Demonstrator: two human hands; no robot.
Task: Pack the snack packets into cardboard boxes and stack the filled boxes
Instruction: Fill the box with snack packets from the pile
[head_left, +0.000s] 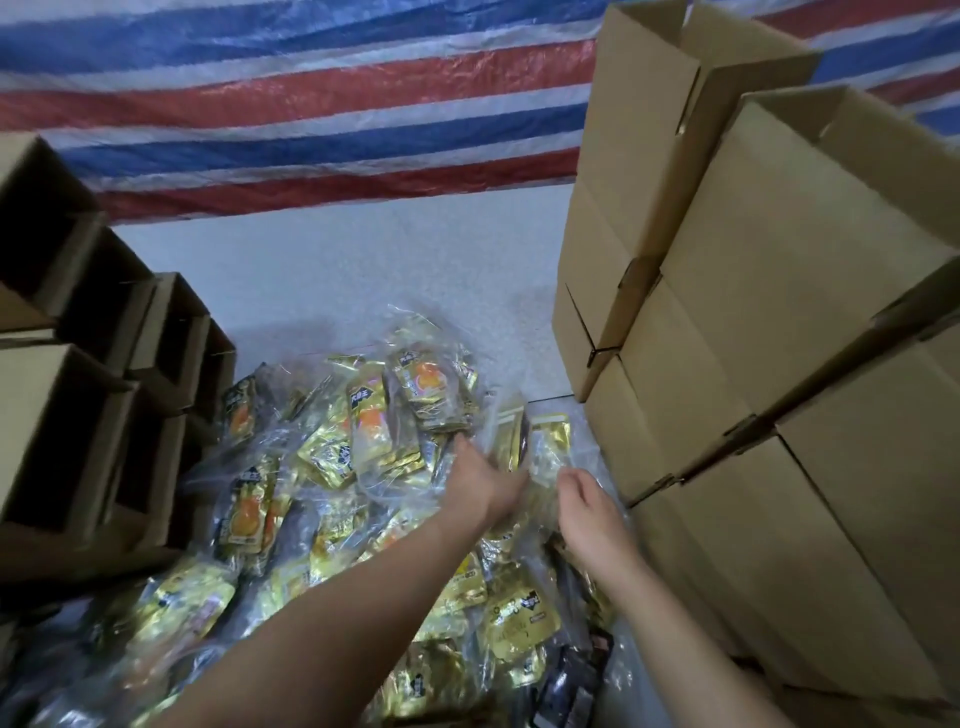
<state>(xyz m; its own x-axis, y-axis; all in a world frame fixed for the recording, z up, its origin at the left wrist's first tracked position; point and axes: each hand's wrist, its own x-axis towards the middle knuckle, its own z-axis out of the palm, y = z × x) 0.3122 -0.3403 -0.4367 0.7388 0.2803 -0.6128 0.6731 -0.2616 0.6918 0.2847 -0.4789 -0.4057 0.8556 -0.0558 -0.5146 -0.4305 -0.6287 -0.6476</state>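
I see the pile of snack packets (332, 467) on the floor, left of the stacked boxes (779, 364). My left hand (485, 480) reaches into the pile's far edge; its fingers are hidden, so I cannot tell their state. My right hand (584, 501) hovers beside, fingers loosely curled, holding nothing. Empty boxes (78, 364) stand left of the pile.

Dim, soft indoor light, glare on the gold snack packets (363, 431), wide-angle bending at edges, slight blur

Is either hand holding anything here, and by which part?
Left hand reaches into the clear bags of snack packets; its grip is hidden. Right hand appears empty, fingers loosely curled.
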